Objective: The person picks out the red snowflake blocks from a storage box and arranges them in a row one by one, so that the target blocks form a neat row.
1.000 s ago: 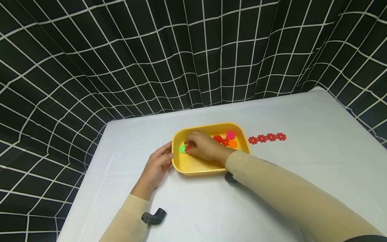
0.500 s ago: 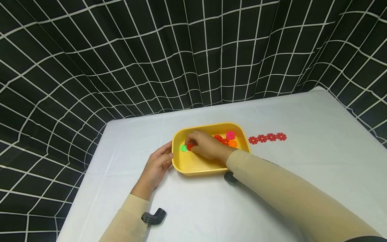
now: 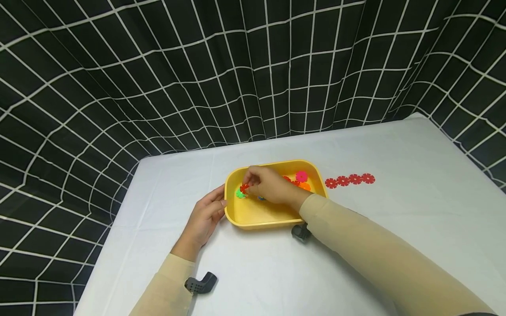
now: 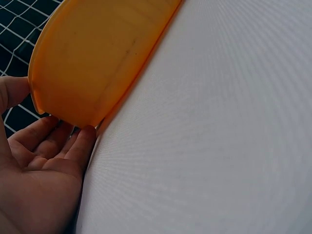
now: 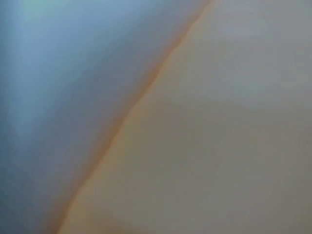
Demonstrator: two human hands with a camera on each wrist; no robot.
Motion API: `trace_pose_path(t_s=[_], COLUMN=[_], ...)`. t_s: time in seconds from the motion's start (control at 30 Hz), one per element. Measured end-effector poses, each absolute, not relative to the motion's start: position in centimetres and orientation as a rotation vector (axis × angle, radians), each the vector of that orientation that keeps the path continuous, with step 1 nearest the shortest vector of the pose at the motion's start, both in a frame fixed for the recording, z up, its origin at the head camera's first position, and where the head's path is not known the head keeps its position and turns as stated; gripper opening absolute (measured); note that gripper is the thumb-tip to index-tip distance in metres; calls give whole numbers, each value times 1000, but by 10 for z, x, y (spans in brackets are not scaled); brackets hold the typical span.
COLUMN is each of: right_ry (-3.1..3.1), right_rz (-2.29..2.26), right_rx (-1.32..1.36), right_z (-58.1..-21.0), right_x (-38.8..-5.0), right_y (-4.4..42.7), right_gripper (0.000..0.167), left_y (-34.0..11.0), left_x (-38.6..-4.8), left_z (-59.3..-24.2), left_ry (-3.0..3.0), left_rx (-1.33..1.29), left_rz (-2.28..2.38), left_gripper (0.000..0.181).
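A yellow tray [image 3: 257, 225] stands on the white table. The left hand [image 3: 204, 218] holds its left end; in the left wrist view, that hand [image 4: 44, 165] has the thumb at the tray's [image 4: 97, 58] rim and fingertips against its lower wall. Inside the tray, the right hand [image 3: 270, 186] pinches a red flower-shaped disc [image 3: 244, 188] between thumb and fingers, beside and partly over a green disc [image 3: 240, 194]. A blue piece [image 3: 261, 199] shows under the hand. The right wrist view is blurred and shows no fingers.
Pink [image 3: 301, 176] and orange [image 3: 305, 186] discs and some red ones lie at the tray's right end, partly hidden by the right hand. A row of joined red discs [image 3: 349, 180] lies on the table [image 3: 253, 272] right of the tray. A black grid-patterned curtain [image 3: 237, 74] hangs behind.
The right hand has lifted slightly and turned, with the red disc now more visible in its fingers. A blue piece has come into view below it. The left hand has stayed put.
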State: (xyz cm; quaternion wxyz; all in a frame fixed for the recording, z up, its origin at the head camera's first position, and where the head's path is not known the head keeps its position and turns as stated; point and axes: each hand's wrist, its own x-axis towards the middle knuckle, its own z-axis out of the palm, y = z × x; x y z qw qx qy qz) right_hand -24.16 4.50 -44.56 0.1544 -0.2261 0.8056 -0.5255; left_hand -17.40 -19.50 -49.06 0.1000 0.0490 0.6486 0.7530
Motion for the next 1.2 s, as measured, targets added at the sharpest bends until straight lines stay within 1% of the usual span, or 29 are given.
trace_pose_path(t_s=[0.2,0.57,0.87,1.2], right_ry=[2233,2112,2139,2166], right_rz=[-1656,-1852,-1867,-1818], right_rx=[-549,-479,-447,-398], right_z=[-436,-427,-420,-414], right_x=[-240,-238,-236,-229], right_y=[51,63,77,92], right_gripper=[18,17,19,20], left_y=[-196,-195,-195,-194], left_x=[-174,-173,-172,-173], left_z=[-491,-489,-489,-490], left_ry=[1931,1953,1938,1937], left_rx=[144,127,129,138], left_rz=[2225,2208,2220,2223], left_gripper=[57,58,55,56])
